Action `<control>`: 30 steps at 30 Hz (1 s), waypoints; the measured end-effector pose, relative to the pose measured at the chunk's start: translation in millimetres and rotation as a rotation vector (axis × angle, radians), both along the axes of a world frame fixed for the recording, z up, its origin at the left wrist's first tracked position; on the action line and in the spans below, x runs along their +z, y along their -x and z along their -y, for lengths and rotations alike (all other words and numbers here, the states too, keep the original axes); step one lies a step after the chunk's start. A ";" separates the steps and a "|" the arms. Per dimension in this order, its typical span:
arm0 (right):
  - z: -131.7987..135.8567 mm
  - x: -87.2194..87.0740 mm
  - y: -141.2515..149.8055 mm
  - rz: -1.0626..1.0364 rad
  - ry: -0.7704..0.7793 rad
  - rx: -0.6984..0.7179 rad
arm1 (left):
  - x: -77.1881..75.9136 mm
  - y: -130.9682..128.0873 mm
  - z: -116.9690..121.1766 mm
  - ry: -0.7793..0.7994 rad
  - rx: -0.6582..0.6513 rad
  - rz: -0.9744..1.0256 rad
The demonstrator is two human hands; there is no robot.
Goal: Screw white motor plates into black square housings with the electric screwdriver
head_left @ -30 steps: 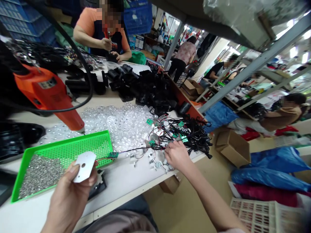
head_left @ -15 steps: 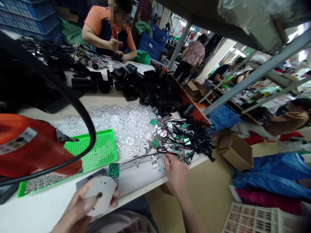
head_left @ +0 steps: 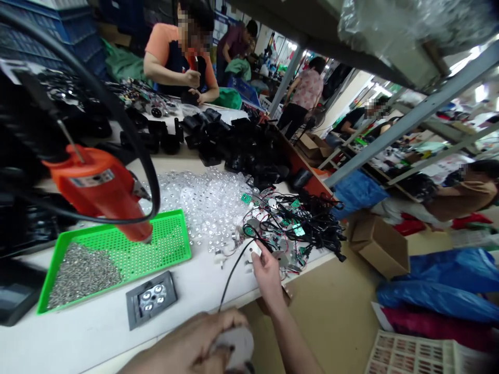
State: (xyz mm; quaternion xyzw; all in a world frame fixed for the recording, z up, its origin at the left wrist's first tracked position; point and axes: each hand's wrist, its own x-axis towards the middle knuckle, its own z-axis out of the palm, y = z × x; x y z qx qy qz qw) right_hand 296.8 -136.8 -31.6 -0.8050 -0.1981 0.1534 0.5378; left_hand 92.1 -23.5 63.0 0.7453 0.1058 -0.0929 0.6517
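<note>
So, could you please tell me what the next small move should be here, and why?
Probably the right hand should draw the black cable away from the wire tangle. The cable seems to run from the white disc in the left hand to the small white piece, right beside that tangle.

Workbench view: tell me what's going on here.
The left hand holds a white disc at the bench edge. The right hand pinches a small white part on a black cable, beside a tangle of wired circuit boards. An orange heat gun hangs over a green tray. A co-worker works across the bench.
</note>
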 end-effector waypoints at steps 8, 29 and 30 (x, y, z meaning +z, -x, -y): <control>13.8 23.5 -5.4 0.566 0.588 0.152 | -14.8 -67.7 -9.2 -0.569 0.007 -0.115; -5.4 64.6 -51.8 1.324 0.873 0.402 | -41.4 -125.0 -17.4 -0.752 0.342 -0.227; -3.5 66.4 -51.8 1.388 0.839 0.424 | -39.9 -126.7 -15.4 -0.746 0.358 -0.224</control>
